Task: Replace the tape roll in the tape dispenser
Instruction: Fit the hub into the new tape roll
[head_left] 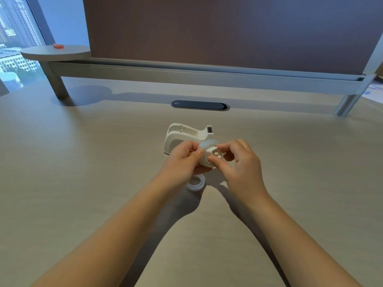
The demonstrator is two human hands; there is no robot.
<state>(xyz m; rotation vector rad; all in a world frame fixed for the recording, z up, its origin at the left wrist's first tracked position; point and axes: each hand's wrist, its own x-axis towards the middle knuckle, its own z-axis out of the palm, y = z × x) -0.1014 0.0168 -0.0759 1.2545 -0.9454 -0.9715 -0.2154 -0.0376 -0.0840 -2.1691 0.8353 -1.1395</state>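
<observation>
A white tape dispenser (182, 135) stands on the table just beyond my hands, its roll cradle bare and its cutter at the right end. My left hand (182, 160) grips the left rim of a whitish tape roll (205, 148) held above the table. My right hand (240, 162) pinches the white plastic hub (214, 153) sitting in that roll's centre. A second, thinner white ring (195, 184) lies flat on the table below my left hand, partly hidden by it.
The pale wood table (83, 183) spreads wide on all sides. A dark oval cable port (200, 105) sits behind the dispenser. A raised shelf on metal legs (186, 73) and a brown partition run along the back, with a small red object (58, 46) at far left.
</observation>
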